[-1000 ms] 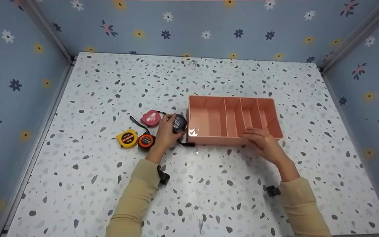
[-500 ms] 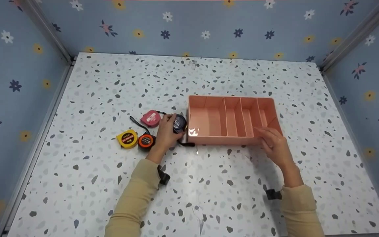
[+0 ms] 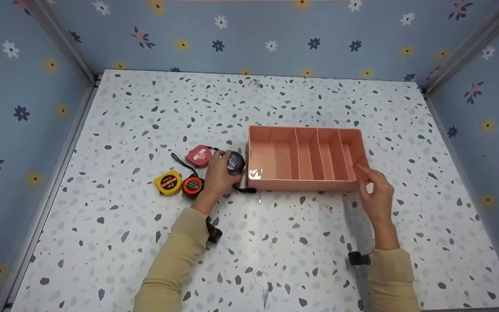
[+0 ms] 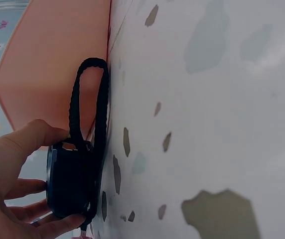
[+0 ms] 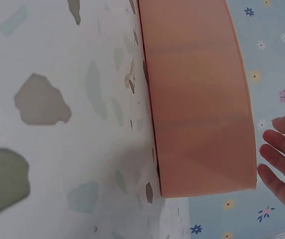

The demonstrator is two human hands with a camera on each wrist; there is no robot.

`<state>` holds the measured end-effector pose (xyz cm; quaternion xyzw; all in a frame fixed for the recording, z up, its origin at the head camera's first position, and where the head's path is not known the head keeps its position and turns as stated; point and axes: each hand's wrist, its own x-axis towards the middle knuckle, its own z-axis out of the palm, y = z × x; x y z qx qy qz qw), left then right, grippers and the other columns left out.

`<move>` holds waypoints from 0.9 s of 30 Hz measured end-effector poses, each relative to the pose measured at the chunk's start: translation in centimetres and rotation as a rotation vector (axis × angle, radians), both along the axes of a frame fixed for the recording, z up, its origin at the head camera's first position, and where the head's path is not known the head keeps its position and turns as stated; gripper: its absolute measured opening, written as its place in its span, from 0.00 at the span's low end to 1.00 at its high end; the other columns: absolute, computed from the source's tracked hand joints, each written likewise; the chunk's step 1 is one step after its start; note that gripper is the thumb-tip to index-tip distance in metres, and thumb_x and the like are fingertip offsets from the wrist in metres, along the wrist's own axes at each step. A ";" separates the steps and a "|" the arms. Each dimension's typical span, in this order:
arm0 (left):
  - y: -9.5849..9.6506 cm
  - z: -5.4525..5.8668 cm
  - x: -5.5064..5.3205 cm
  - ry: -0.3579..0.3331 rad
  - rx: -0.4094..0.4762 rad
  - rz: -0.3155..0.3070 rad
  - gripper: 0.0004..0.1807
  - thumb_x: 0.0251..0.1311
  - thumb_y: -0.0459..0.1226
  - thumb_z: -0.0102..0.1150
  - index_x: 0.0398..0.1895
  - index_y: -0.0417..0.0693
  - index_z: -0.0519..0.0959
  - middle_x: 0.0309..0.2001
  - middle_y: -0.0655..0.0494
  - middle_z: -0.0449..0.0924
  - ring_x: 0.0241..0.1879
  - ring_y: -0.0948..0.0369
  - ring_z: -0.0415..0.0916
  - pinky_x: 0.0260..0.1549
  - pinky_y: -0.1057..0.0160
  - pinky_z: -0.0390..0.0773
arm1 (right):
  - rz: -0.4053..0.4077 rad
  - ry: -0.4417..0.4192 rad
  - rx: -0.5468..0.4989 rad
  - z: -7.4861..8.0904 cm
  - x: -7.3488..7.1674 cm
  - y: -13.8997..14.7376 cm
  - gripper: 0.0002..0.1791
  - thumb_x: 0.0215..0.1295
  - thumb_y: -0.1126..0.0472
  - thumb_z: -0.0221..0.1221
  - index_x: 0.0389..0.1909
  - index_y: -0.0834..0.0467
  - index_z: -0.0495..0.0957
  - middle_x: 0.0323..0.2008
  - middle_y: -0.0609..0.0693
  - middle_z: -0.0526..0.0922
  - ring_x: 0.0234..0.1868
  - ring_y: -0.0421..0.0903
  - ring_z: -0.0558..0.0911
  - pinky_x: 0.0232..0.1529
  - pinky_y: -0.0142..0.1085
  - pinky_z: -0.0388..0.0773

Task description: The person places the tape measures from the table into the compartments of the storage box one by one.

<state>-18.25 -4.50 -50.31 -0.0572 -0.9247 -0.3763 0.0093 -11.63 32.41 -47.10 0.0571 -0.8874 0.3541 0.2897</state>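
Note:
My left hand [image 3: 218, 177] grips a dark blue-black tape measure [image 3: 235, 162] on the table, just left of a pink divided box [image 3: 297, 186]. In the left wrist view, thumb and fingers [image 4: 25, 186] span the tape measure's case, and its black strap loop [image 4: 74, 109] lies against the box's end wall. At the box's front right corner is my right hand [image 3: 378, 195], fingertips by the rim. The right wrist view has those fingers [image 5: 282, 149] loosely extended beside the box's upper edge, holding nothing.
Left of my left hand lie a pink tape measure [image 3: 199, 156], an orange-and-black one [image 3: 192, 186] and a yellow one [image 3: 168, 183]. The box has one wide compartment at left and 3 narrow ones. Patterned blue panels [image 3: 249, 39] enclose the speckled table [image 3: 293, 260].
My right hand has slid right along the box's front edge, from the narrow compartments to the right corner. The left hand and the tape measures have stayed in place.

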 end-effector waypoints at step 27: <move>-0.8 1.5 1.3 0.011 0.015 0.056 0.42 0.31 0.38 0.69 0.57 0.33 0.67 0.51 0.42 0.65 0.50 0.50 0.63 0.51 0.57 0.64 | -0.237 -0.171 -0.316 -7.6 -2.2 5.5 0.20 0.58 0.53 0.57 0.52 0.54 0.75 0.48 0.51 0.77 0.45 0.41 0.76 0.40 0.27 0.73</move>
